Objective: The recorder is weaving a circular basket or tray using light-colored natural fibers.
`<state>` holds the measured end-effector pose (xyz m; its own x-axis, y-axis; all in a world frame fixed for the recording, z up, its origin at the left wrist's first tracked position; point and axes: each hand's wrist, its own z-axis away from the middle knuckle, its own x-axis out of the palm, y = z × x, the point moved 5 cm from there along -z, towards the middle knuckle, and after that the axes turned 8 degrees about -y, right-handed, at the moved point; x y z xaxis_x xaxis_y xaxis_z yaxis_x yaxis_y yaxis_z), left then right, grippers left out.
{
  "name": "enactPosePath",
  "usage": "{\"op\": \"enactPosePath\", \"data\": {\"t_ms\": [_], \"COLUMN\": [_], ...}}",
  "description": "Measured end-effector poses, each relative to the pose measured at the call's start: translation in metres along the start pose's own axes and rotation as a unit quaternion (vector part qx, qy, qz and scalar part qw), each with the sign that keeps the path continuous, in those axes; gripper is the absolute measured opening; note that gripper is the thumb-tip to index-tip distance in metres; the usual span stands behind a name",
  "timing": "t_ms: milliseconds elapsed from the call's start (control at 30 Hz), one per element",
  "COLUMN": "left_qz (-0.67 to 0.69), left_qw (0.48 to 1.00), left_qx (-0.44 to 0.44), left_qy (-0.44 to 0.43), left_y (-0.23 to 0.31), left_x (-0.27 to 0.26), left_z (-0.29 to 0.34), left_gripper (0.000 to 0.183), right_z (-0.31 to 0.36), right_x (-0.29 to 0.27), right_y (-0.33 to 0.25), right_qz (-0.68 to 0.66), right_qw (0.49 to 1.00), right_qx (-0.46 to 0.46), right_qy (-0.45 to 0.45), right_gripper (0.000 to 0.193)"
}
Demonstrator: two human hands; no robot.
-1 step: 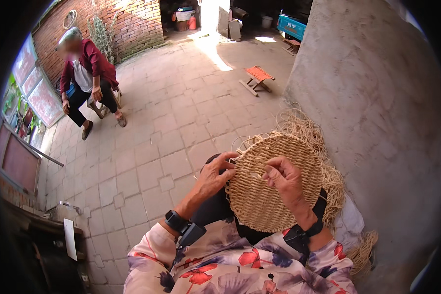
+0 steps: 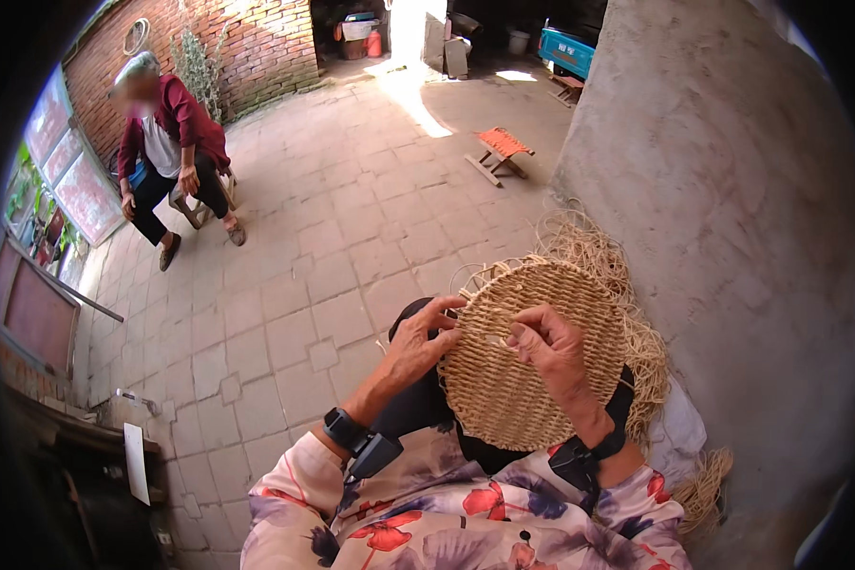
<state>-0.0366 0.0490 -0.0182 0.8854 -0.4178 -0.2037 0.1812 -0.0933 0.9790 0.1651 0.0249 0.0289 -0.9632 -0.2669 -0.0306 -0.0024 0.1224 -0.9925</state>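
Observation:
A round woven straw mat (image 2: 503, 394) rests tilted on my lap, with loops of cord standing out along its far left rim. My left hand (image 2: 416, 344) grips the mat's left edge between thumb and fingers. Over the mat's middle, my right hand (image 2: 556, 359) is closed in a pinch; what lies between the fingertips is too small to make out. A short pale strip shows on the weave just left of that pinch. Behind the mat's right side, a heap of loose straw cord (image 2: 644, 351) leans against the wall.
The plastered wall (image 2: 722, 190) rises close on my right. A white cloth (image 2: 679, 432) and more cord (image 2: 708, 489) lie at its foot. Ahead stands a folding stool (image 2: 502, 147) with an orange seat. A seated person (image 2: 173, 142) is at the far left on the paved floor (image 2: 256, 332).

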Motion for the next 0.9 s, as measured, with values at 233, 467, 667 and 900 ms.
{"op": "enactPosePath", "data": {"t_ms": [233, 467, 667, 900], "left_qz": [0.227, 0.221, 0.263, 0.226], "left_qw": [0.97, 0.97, 0.961, 0.972], "left_qx": [-0.019, -0.034, 0.012, 0.031], "left_qy": [0.086, 0.098, 0.08, 0.056], "left_y": [-0.003, -0.006, 0.0, -0.008], "left_x": [0.02, 0.02, 0.021, 0.019], "left_z": [-0.005, -0.009, -0.008, -0.009], "left_gripper": [0.041, 0.041, 0.039, 0.034], "right_z": [-0.004, -0.006, -0.006, -0.008], "right_x": [0.015, 0.026, 0.028, 0.031], "right_y": [-0.011, -0.011, 0.001, -0.001], "right_qz": [0.235, 0.275, 0.39, 0.431], "right_qw": [0.964, 0.942, 0.884, 0.87], "right_qx": [-0.123, -0.193, -0.255, -0.235], "right_qy": [-0.013, -0.011, -0.015, -0.049], "right_gripper": [0.01, 0.017, 0.023, 0.022]}}
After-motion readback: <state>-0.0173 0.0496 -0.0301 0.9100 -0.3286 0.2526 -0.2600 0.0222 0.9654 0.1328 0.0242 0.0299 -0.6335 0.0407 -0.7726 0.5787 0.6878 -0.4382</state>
